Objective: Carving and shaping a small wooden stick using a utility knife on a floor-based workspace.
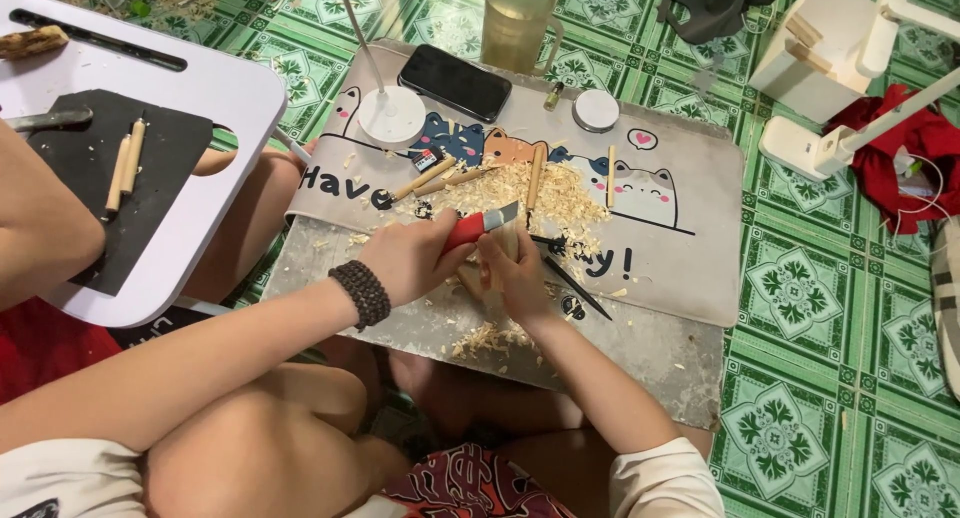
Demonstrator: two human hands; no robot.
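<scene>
A black phone (455, 82) lies on the cartoon-cat mat (680, 248) beside a round white lamp base (392, 116), a yellowish jug (517, 23) behind, wood shavings (565, 206) scattered, green patterned floor (830, 358) all around.

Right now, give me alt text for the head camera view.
Left hand grips a red-handled knife against a wood piece held by the right hand, over a cartoon-cat mat strewn with shavings.

Left hand (412, 258) grips the red-handled knife (478, 226), blade against the wood piece (497, 268) in the right hand (520, 270), shavings (560, 203) across the mat (690, 248).
</scene>
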